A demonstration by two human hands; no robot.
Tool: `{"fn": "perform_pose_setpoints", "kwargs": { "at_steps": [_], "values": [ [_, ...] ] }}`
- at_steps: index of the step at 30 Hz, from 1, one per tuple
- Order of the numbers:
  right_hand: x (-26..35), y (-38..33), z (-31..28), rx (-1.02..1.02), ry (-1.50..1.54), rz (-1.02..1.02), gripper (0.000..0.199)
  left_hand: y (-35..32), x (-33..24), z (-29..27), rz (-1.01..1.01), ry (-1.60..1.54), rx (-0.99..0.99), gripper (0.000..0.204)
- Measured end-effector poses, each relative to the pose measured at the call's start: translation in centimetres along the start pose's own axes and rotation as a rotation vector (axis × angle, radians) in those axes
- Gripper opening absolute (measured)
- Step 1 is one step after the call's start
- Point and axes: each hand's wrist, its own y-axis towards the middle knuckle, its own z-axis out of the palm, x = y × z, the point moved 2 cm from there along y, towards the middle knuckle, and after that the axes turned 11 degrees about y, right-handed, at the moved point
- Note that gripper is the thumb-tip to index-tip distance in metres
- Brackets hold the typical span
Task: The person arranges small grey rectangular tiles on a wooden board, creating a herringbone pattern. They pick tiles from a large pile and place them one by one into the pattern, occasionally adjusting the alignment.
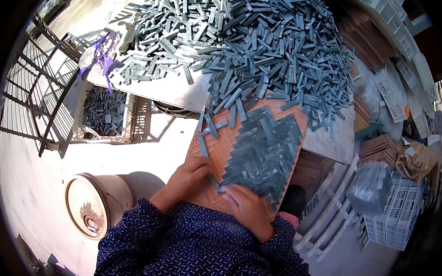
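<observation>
In front of me an orange template board (217, 153) with grooves lies tilted, partly filled with dark green-grey stone strips (265, 150) in a herringbone pattern. My left hand (185, 179) is at the board's left edge, its fingers curled around a narrow stone strip (212, 181). My right hand (249, 209) rests over the lower part of the pattern, with its fingers stretched toward the left hand and touching the laid strips. Several loose strips (210, 123) lie across the board's upper left, one of them just above my left fingers.
A large heap of stone strips (256, 45) covers the table (172, 93) beyond the board. On the left are a crate of strips (127, 118), a lidded bucket (87, 207) and a metal rack (38, 93). Stacked white crates (395, 213) and template boards (378, 148) stand right.
</observation>
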Motion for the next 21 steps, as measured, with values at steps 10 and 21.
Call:
{"fn": "perform_pose_setpoints", "kwargs": {
  "at_steps": [10,21],
  "values": [
    [0.7,1.3,0.1,-0.044,0.004,0.062,0.018,-1.4,1.6,-1.2,-0.229,-0.075,-0.276,0.018],
    [-1.0,8.4,4.1,-0.042,-0.128,-0.052,0.022,-3.2,3.0,-2.3,-0.516,-0.209,-0.374,0.010]
  ]
}}
